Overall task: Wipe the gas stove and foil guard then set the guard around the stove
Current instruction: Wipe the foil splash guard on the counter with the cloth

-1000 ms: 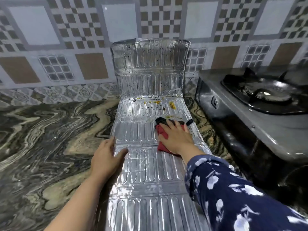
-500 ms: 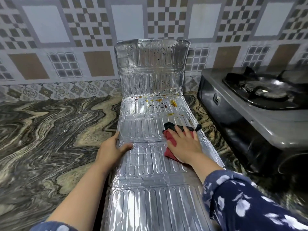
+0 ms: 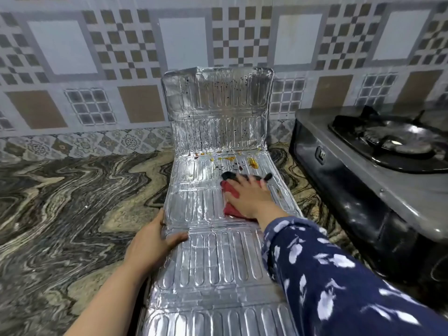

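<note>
The silver foil guard point(image 3: 208, 258) lies flat along the marble counter, its far panel point(image 3: 218, 110) folded upright against the tiled wall. Yellow and dark stains sit near the fold. My right hand point(image 3: 252, 197) presses a red and black cloth point(image 3: 229, 190) flat onto the guard just below those stains. My left hand point(image 3: 155, 241) grips the guard's left edge, thumb on top. The gas stove point(image 3: 378, 170) stands to the right, grey body with a black burner top.
The swirled marble counter point(image 3: 72, 202) stretches to the left of the guard. A patterned tiled wall point(image 3: 121, 57) runs along the back. A narrow strip of counter separates the guard from the stove's dark side.
My right hand has pushed the cloth farther up the guard toward the stains. My left hand stays clamped on the left edge.
</note>
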